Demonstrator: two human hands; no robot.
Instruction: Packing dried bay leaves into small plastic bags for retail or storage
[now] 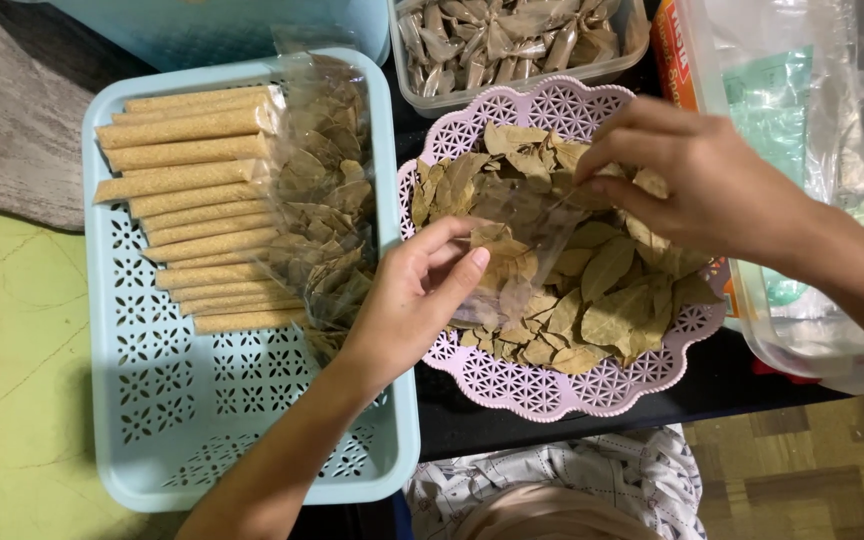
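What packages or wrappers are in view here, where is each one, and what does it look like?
Small clear bag: held in both hands over the pink basket, partly filled with dried leaves.
Filled clear packets: blue tray, right side, brown leaves inside.
Tan sticks: blue tray, stacked in rows.
Twisted clear wrappers: clear tub, top.
Orange-red box: top right, behind plastic.

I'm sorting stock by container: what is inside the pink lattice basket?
The pink lattice basket holds a heap of dried bay leaves. The left hand holds a clear plastic bag over them; the right hand pinches its top. The basket's floor is covered.
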